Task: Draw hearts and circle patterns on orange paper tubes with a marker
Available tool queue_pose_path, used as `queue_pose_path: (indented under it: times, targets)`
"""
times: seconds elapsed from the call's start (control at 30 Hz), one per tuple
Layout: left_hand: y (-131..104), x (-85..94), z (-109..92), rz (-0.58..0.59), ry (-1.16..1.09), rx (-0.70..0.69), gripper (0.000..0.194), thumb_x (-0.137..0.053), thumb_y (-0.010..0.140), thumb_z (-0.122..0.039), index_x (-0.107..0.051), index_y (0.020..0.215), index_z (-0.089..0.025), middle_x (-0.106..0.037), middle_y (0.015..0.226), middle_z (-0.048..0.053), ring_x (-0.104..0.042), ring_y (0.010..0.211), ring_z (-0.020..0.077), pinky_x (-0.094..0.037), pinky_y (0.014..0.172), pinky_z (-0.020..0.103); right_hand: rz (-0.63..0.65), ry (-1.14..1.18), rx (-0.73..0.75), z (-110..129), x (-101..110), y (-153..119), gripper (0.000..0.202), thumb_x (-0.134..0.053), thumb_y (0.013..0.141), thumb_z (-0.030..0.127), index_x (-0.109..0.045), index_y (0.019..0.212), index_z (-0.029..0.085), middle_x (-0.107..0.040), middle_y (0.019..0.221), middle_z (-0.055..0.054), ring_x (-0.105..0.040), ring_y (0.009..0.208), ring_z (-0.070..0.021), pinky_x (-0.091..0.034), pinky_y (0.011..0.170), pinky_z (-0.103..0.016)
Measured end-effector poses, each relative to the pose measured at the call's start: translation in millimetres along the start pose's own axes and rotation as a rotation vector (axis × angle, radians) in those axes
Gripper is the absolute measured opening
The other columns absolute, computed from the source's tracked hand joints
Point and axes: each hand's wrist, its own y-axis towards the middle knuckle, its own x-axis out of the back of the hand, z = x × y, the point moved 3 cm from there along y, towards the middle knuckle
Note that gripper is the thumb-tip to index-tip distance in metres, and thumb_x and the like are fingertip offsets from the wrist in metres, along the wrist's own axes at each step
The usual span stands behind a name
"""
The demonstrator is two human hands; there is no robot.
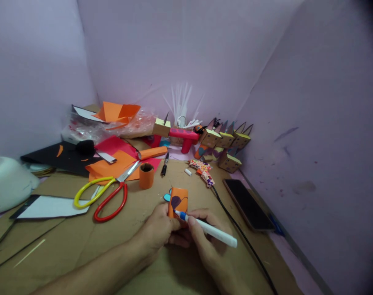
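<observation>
My left hand (160, 229) is closed around the lower part of a small orange paper tube (182, 194). A dark rounded patch and a thin curved line are drawn on its side. Between the fingers of my right hand (206, 237) is a white marker (217, 233) with a blue grip, its tip at the lower edge of the dark patch. A small light-blue piece (167, 197) shows just left of the tube. The white marker cap (188, 172) lies beyond my hands. Another orange tube (146, 176) stands upright to the left.
Scissors (120, 180) with yellow and red handles lie left. Behind are orange paper (112, 164), a black pen (164, 166) and cardboard animal heads (229, 162). At right, a patterned glue gun (203, 170) trails a black cable beside a phone (248, 203). A white bowl (8, 184) sits far left.
</observation>
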Motion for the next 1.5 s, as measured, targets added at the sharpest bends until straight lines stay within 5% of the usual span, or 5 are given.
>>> queue_pose_path:
  times: [0.2,0.63,0.87,1.1,1.5]
  targets:
    - [3,1.2,3,0.039,-0.018,0.03,0.017,-0.062,0.068,-0.018,-0.052,0.08,-0.013,-0.061,0.064,0.002,-0.058,0.05,0.0111,-0.05,0.049,0.023,-0.151,0.002,-0.055,-3,7,3,0.018,-0.058,0.077,0.032,-0.065,0.07,0.017,-0.064,0.052,0.0,-0.058,0.043,-0.0122,-0.045,0.04,-0.018]
    - [3,1.3,3,0.06,-0.027,0.035,0.015,-0.06,0.07,-0.015,-0.051,0.082,-0.013,-0.059,0.063,0.0,-0.058,0.048,0.01,-0.051,0.048,0.022,-0.07,-0.039,-0.02,-5,7,6,0.016,-0.056,0.079,0.03,-0.066,0.075,0.017,-0.067,0.063,-0.002,-0.062,0.053,-0.0136,-0.048,0.048,-0.019]
    - [4,1.0,2,0.044,-0.004,0.029,0.014,-0.059,0.07,-0.015,-0.05,0.081,-0.013,-0.06,0.063,0.001,-0.058,0.05,0.0102,-0.051,0.048,0.021,-0.119,0.046,-0.121,1,2,2,0.02,-0.059,0.075,0.036,-0.065,0.068,0.018,-0.064,0.052,0.001,-0.057,0.043,-0.0117,-0.043,0.041,-0.018]
    - [1,-0.7,0,0.025,0.011,0.025,0.014,-0.057,0.065,-0.009,-0.052,0.077,-0.012,-0.06,0.061,0.001,-0.058,0.049,0.0105,-0.051,0.047,0.022,-0.018,0.068,-0.111,-2,-1,-1,0.021,-0.058,0.075,0.037,-0.065,0.071,0.017,-0.064,0.051,0.0,-0.057,0.04,-0.0127,-0.044,0.038,-0.019]
    - [3,3.3,3,0.039,-0.016,0.057,0.014,-0.054,0.075,-0.013,-0.048,0.087,-0.012,-0.062,0.067,0.004,-0.059,0.049,0.011,-0.05,0.047,0.021,-0.147,0.044,-0.147,-5,11,1,0.023,-0.058,0.075,0.039,-0.064,0.07,0.018,-0.062,0.052,0.0,-0.056,0.043,-0.0129,-0.044,0.039,-0.02]
